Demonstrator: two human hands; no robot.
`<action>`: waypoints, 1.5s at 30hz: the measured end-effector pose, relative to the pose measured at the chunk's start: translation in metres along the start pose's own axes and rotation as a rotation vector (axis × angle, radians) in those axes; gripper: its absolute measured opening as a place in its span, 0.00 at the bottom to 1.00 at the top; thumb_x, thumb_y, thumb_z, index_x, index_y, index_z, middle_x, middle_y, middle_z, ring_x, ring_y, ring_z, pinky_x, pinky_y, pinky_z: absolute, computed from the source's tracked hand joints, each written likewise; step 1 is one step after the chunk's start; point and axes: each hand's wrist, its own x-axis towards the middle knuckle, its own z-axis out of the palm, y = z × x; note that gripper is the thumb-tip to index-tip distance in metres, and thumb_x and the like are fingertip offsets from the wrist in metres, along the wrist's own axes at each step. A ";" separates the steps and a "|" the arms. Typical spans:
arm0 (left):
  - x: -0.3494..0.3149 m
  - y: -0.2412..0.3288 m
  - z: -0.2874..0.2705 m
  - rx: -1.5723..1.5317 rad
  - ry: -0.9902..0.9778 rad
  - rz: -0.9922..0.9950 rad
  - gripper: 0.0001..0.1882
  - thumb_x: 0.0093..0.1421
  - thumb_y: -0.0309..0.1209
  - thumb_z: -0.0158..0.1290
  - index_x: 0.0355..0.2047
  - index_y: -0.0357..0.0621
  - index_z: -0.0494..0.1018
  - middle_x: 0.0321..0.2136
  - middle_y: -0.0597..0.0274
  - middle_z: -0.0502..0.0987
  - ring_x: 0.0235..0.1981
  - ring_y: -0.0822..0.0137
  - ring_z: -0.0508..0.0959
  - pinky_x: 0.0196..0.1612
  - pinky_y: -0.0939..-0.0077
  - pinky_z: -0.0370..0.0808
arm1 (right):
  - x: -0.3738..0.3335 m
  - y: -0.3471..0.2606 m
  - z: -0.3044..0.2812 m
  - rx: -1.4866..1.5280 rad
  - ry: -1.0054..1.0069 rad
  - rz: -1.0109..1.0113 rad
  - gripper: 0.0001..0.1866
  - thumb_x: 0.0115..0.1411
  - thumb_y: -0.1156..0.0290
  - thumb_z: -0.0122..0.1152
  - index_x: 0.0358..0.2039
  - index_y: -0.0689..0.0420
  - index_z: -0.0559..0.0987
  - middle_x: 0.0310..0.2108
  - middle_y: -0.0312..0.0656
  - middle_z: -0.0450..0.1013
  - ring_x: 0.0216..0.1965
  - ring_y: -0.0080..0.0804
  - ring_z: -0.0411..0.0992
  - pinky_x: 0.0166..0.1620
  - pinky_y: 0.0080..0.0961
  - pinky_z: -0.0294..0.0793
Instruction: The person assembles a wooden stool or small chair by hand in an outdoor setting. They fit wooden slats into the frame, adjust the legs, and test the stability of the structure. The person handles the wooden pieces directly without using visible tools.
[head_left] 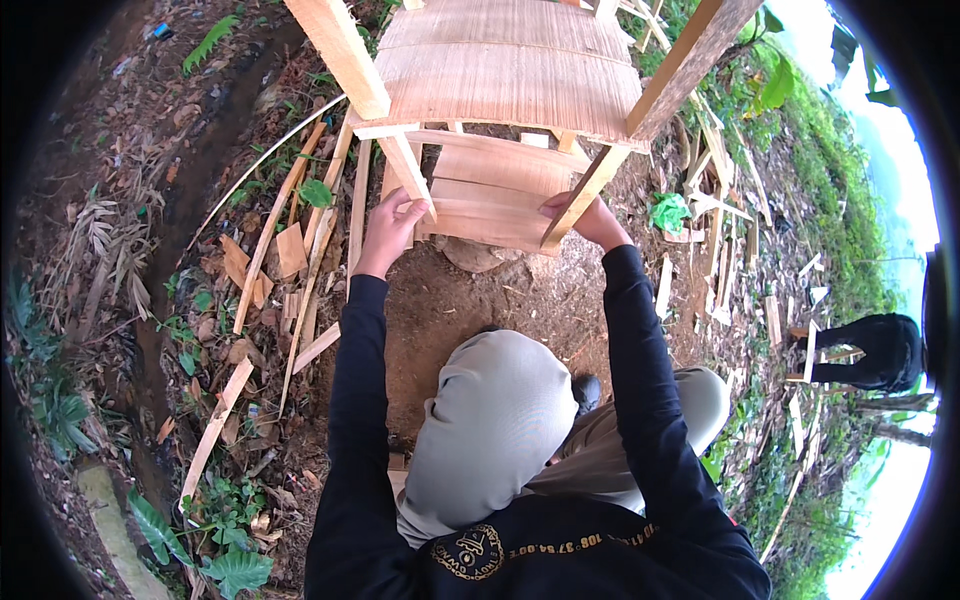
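Observation:
In front of me stands a pale wooden frame with square posts, an upper plank panel (505, 85) and a lower plank panel (480, 215). My left hand (390, 232) is closed round the lower part of the left wooden post (408, 168), thumb and fingers near its end. On the other side, my right hand (598, 224) grips the right wooden post (592, 188) near its lower end, its fingertips showing on the inner side. The post hides part of that hand. Between both hands lies the lower panel's near edge.
Long wooden strips (285, 225) and offcuts (291, 250) litter the ground to the left. A stone (478, 256) sits under the lower panel. On the right are a green plastic bag (669, 212), more scrap wood and a person in dark clothes (868, 352) bending over wooden pieces.

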 end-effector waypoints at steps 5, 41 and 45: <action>0.003 -0.008 -0.008 0.070 -0.100 0.011 0.26 0.63 0.51 0.52 0.42 0.37 0.76 0.36 0.55 0.78 0.36 0.63 0.77 0.41 0.70 0.71 | -0.002 -0.008 -0.009 0.086 -0.174 0.206 0.11 0.52 0.69 0.70 0.37 0.55 0.84 0.34 0.40 0.81 0.36 0.30 0.78 0.43 0.28 0.76; 0.019 -0.001 -0.009 0.169 -0.137 -0.049 0.34 0.64 0.60 0.44 0.41 0.36 0.77 0.37 0.49 0.79 0.42 0.54 0.78 0.46 0.67 0.71 | -0.044 -0.054 0.018 -0.306 0.194 0.031 0.20 0.38 0.68 0.77 0.34 0.58 0.82 0.31 0.45 0.77 0.32 0.41 0.76 0.38 0.33 0.76; 0.017 -0.001 -0.005 0.150 -0.112 -0.059 0.34 0.64 0.59 0.44 0.41 0.35 0.77 0.36 0.48 0.79 0.41 0.55 0.78 0.45 0.66 0.71 | -0.046 -0.050 0.017 -0.269 0.179 0.046 0.19 0.38 0.68 0.76 0.33 0.58 0.82 0.32 0.44 0.77 0.33 0.40 0.76 0.38 0.33 0.76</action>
